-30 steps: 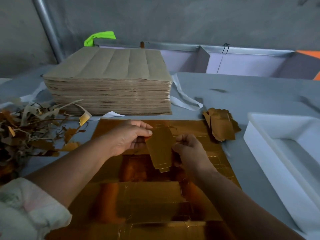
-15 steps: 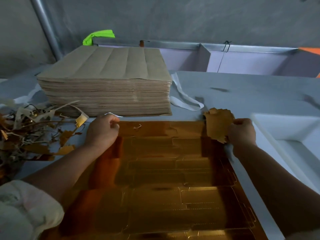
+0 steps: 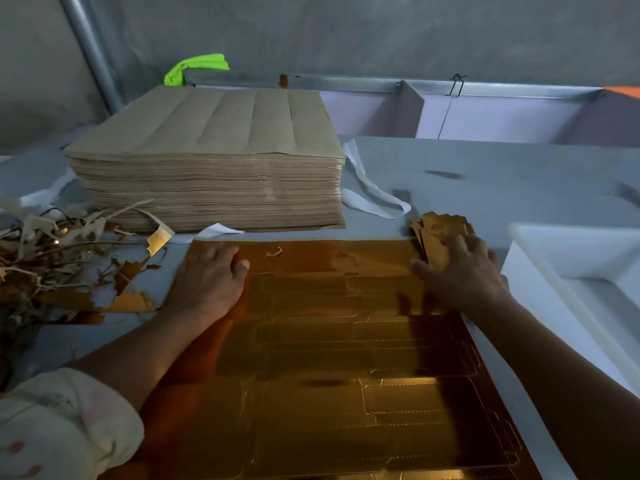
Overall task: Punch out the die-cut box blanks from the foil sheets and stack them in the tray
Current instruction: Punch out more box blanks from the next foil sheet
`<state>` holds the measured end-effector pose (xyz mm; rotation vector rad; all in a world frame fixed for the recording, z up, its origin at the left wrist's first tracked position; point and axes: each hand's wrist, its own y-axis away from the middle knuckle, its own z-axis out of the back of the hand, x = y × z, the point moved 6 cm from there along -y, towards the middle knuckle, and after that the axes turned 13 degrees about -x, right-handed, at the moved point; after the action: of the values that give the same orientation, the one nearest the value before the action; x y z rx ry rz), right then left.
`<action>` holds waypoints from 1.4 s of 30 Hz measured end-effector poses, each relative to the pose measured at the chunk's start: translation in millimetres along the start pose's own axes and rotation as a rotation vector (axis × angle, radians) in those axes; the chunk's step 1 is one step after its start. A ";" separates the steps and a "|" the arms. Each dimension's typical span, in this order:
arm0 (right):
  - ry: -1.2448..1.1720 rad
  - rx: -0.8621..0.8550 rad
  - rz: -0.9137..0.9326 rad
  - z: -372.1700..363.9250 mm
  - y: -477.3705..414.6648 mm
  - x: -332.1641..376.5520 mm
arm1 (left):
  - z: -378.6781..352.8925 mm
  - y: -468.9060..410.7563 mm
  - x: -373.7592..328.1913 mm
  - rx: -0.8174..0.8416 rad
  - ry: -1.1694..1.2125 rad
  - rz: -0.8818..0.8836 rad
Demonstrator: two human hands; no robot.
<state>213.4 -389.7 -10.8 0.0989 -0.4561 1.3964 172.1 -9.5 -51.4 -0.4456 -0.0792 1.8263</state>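
Foil sheet (image 3: pixel 329 358) gleams gold, flat, scored with die-cut box outlines.

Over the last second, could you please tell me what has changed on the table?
The right hand carried the punched-out blank rightward onto the pile of blanks and let go; it now rests there. The left hand released it and moved to press the far-left corner of the foil sheet. Brown stack, scrap heap and tray stayed put.

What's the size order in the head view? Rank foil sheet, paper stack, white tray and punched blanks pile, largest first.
1. foil sheet, nearest the camera, so its lead is unsure
2. paper stack
3. white tray, cut off by frame
4. punched blanks pile
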 end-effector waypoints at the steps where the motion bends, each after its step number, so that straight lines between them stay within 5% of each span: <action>1: 0.027 0.050 0.011 -4.3 2.0 1.3 | 0.5 0.2 -0.7 -0.001 0.000 -0.002; 19: 0.075 0.088 -0.033 -24.5 -36.4 -9.9 | -0.5 0.3 -2.5 -0.028 -0.012 -0.003; 25: 0.062 -0.059 -0.079 -16.0 -61.8 -10.8 | -2.0 -1.2 -2.4 -0.038 -0.013 0.003; 31: 0.126 0.099 -0.338 -24.3 -90.9 -21.4 | -1.9 -0.5 -1.2 -0.054 -0.008 -0.004; 42: 0.119 0.130 -0.314 -17.6 -123.9 -29.8 | -2.7 -1.1 0.6 -0.069 -0.007 -0.014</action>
<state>334.0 -434.4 -13.1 0.1838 -0.2381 1.1144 173.9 -9.1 -53.8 -0.4860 -0.1501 1.8159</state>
